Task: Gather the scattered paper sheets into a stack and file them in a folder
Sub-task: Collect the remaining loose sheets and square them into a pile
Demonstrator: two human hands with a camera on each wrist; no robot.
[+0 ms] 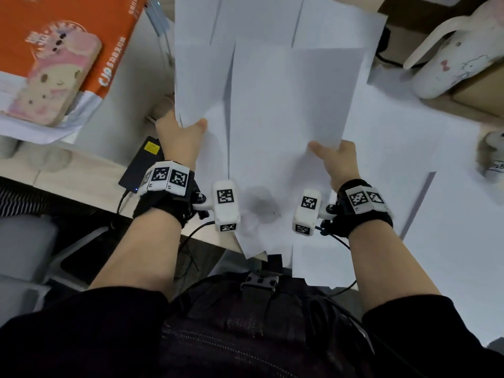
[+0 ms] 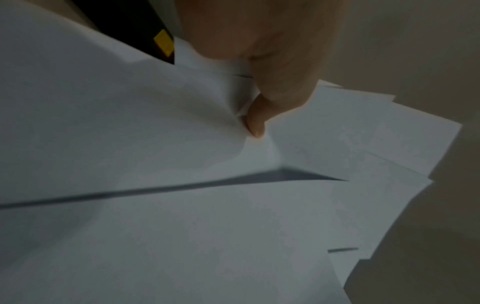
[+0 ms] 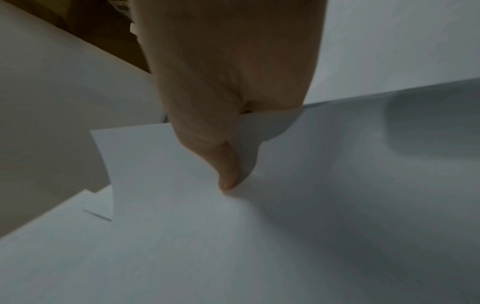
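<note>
Several white paper sheets (image 1: 272,85) are held up in a loose, fanned bundle above the desk. My left hand (image 1: 182,132) grips the bundle's left edge, thumb on top and fingers hidden behind the paper. My right hand (image 1: 336,156) pinches the lower right corner the same way. In the left wrist view the thumb (image 2: 255,121) presses into the paper sheets (image 2: 182,205). In the right wrist view the thumb (image 3: 228,174) lies on the paper sheets (image 3: 285,236), whose corner curls beside it. More white sheets (image 1: 409,148) lie flat on the desk to the right. No folder is identifiable.
An orange paper ream pack (image 1: 90,31) with a pink phone (image 1: 54,80) on it sits at the left. A black power adapter (image 1: 144,162) lies by the desk edge. A white handled mug (image 1: 458,58) stands at the back right and a small white figure (image 1: 495,156) at the far right.
</note>
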